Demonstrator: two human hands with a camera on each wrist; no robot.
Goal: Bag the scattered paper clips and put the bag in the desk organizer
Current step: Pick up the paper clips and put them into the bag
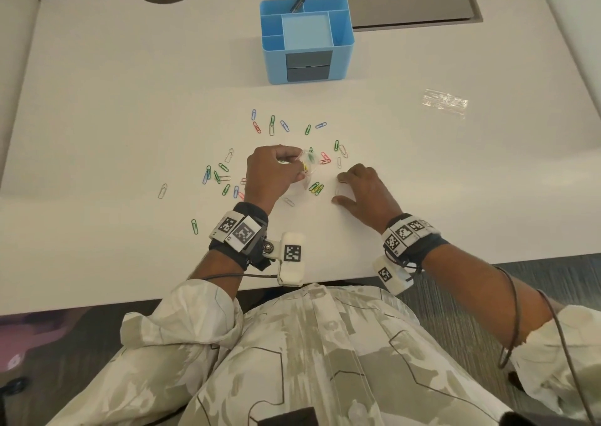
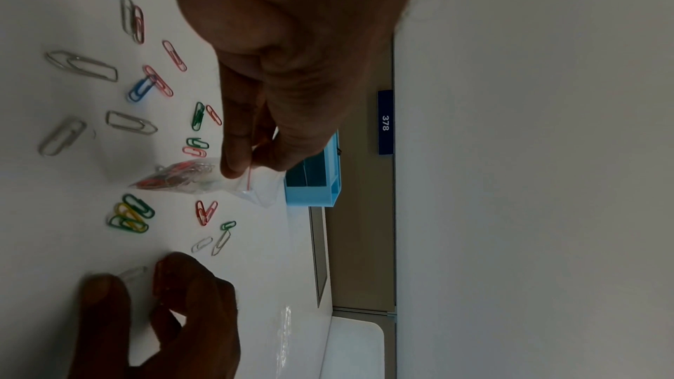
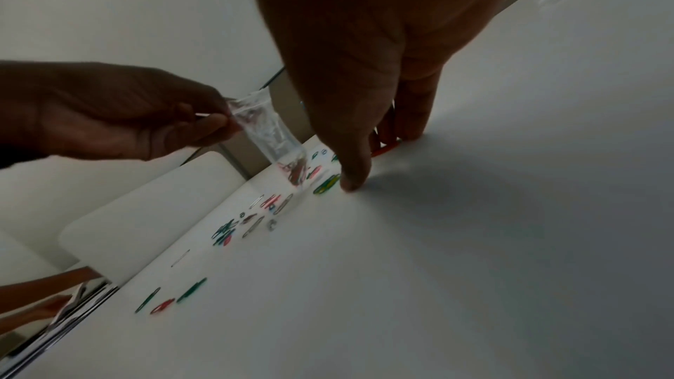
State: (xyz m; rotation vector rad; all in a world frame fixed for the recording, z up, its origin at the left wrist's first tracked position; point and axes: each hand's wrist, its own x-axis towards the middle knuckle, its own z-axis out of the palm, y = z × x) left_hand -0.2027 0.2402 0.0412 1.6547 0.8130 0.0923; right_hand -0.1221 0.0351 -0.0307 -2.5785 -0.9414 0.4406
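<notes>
Well beyond both hands, the white desk (image 1: 130,67) carries the blue desk organizer (image 1: 309,67). The left hand (image 1: 270,171) pinches the clear bag (image 2: 189,180) by its top, clips inside. The right hand (image 1: 364,191) beside it pinches a silver clip (image 2: 133,273) against the desk. Loose paper clips (image 1: 317,188) lie around both.

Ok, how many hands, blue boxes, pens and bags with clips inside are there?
Hands: 2 (left hand, right hand)
Blue box: 1
Pen: 1
Bag with clips inside: 1
Total: 5
</notes>
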